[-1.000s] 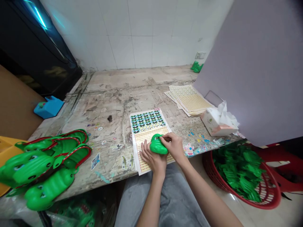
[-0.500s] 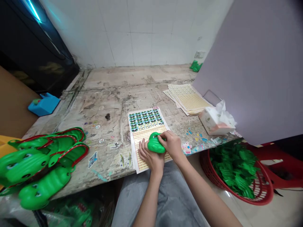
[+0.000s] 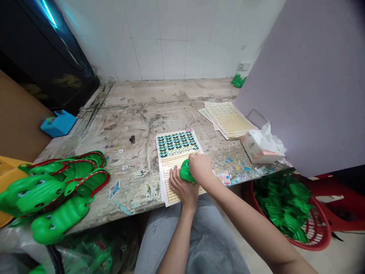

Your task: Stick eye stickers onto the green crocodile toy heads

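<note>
A glossy green plastic piece (image 3: 186, 172) is held over a sticker sheet (image 3: 178, 146) near the table's front edge. My left hand (image 3: 184, 187) grips the piece from below and the left, its fingers reaching over the sheet's striped lower half. On the piece's right side lies my right hand (image 3: 201, 167), closed, with knuckles up; its fingertips are hidden, and so is anything between them. The sheet's upper half carries rows of eye stickers, several of them gone.
Green crocodile-like pieces with red trim (image 3: 48, 190) are piled at the left. More sheets (image 3: 230, 120) lie behind a tissue box (image 3: 261, 146) at the right. A red basket (image 3: 322, 236) of green pieces stands below. A blue object (image 3: 59, 123) sits at the far left.
My right hand has turned and closed over the green piece, covering more of its right side. The view has shifted slightly. My left hand keeps its hold.
</note>
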Demonstrator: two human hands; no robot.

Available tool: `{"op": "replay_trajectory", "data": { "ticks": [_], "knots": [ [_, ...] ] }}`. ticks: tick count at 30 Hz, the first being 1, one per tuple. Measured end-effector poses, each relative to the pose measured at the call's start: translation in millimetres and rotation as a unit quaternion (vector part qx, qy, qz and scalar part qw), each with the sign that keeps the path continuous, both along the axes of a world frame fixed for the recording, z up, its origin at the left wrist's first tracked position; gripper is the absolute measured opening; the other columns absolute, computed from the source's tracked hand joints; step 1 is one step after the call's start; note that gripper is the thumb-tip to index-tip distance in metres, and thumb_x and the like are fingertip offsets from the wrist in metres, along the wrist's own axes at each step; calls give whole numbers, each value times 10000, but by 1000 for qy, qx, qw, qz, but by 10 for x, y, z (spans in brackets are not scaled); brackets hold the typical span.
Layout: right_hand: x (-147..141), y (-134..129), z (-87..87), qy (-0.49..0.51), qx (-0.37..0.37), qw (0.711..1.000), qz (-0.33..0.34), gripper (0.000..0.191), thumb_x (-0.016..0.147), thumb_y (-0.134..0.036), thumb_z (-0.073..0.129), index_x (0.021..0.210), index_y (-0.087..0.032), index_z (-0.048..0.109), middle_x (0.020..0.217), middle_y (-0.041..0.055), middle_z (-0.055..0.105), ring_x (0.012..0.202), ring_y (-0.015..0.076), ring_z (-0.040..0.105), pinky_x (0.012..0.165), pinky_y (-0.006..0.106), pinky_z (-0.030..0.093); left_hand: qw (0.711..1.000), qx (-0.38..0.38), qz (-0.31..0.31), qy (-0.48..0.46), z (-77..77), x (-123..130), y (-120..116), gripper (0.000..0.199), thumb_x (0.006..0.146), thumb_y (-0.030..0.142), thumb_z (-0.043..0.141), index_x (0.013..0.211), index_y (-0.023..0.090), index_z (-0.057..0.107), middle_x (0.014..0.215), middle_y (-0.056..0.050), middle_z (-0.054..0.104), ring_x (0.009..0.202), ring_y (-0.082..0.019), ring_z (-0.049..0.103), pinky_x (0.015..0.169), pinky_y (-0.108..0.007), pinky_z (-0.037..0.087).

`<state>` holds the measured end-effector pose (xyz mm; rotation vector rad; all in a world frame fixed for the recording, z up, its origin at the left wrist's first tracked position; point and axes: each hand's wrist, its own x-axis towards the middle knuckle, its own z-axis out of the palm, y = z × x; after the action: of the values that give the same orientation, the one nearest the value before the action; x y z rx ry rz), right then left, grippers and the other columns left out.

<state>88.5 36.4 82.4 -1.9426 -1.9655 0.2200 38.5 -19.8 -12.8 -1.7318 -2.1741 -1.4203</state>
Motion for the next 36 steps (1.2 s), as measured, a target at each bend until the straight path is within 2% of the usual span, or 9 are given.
{"op": "replay_trajectory", "data": {
  "ticks": [5,9,12,14,16,20,25,30,36],
  "knots": [
    [-151,196,360,-124,-79,989,24,89,789,-135,596,741,-102,662,714,181,663,736,254,659,619,289,448,1000,13,2,17,-15,3,-1,630,697,459,641,1177,118,419,1245,-190,533,1266,-317,402,1033,-479,315],
    [51,263,586,-190,-102,974,73,199,871,-108,452,916,-100,646,871,187,681,860,259,657,673,287,445,999,29,15,21,-9,6,7,750,634,583,665,1168,118,418,1232,-187,540,1247,-322,419,1031,-474,318],
    [250,228,424,-124,-65,985,99,351,921,-341,444,1199,-136,506,968,138,686,884,263,652,682,296,442,999,29,13,20,-11,6,7,761,640,599,654,1182,122,412,1232,-184,539,1252,-321,415,1031,-469,312],
    [331,198,196,-93,-66,988,105,646,815,-505,576,1313,-141,386,1035,131,677,910,287,648,684,302,443,1000,25,6,17,-17,2,6,778,637,606,650,1196,121,408,1232,-188,536,1257,-327,411,1029,-472,309],
    [365,194,-32,-72,-63,990,101,834,732,-566,640,1373,-155,299,1081,130,666,940,304,643,688,306,441,1000,18,-1,10,-19,-3,11,783,640,605,642,1207,120,406,1230,-192,533,1262,-332,407,1030,-478,304],
    [371,285,-288,-18,-40,998,47,923,682,-611,662,1379,-161,257,1007,127,679,903,314,652,672,313,432,1000,-23,-8,-2,7,-10,36,751,676,557,625,1236,114,394,1256,-199,518,1287,-331,380,1041,-490,288],
    [362,360,-372,23,-24,999,41,777,652,-608,681,1212,-167,372,933,120,668,811,306,656,629,309,418,999,-51,-4,-17,33,-12,40,507,774,400,560,1194,152,422,1327,-184,484,1345,-312,312,1065,-498,263],
    [321,255,-521,114,22,992,47,548,735,-546,619,1084,-201,375,939,93,629,789,262,638,636,302,416,999,-36,-24,-7,56,-9,9,814,648,478,666,1296,124,325,1417,-209,375,1391,-336,208,1102,-526,215],
    [573,466,-593,285,29,953,104,250,892,-316,314,1108,-198,359,727,2,547,653,176,548,649,284,413,1000,12,-9,4,50,-24,7,748,655,562,660,1205,131,393,1359,-217,437,1365,-335,267,1079,-531,257]
  ]
}}
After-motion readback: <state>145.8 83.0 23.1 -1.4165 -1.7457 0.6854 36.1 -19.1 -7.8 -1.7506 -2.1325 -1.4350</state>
